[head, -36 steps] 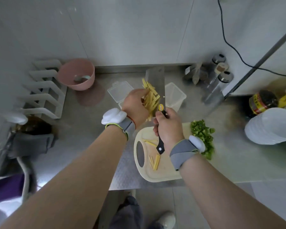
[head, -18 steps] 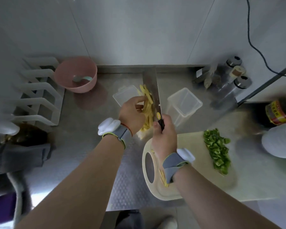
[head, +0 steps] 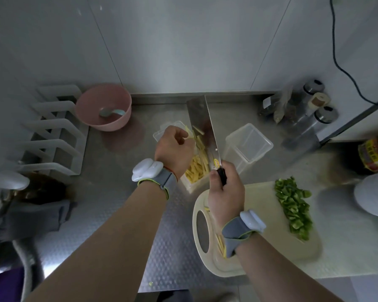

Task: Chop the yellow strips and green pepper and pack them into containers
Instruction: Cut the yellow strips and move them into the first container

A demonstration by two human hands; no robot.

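Observation:
My right hand grips the black handle of a cleaver, its blade tilted over a clear container. Yellow strips lie in that container and a few cling to the blade. My left hand is beside the blade, fingers curled against the strips on it. A second clear container stands empty to the right. Chopped green pepper is piled on the right of the cream cutting board. A few yellow strips remain on the board near my right wrist.
A pink bowl with a spoon sits at the back left beside a white rack. A clear lid lies behind my left hand. Spice jars stand at the back right, a dark jar and white plates at the right.
The cleaver loaded with yellow strips moved from above the board to over the container and tilted. Most strips have slid off the blade into the container under my left hand.

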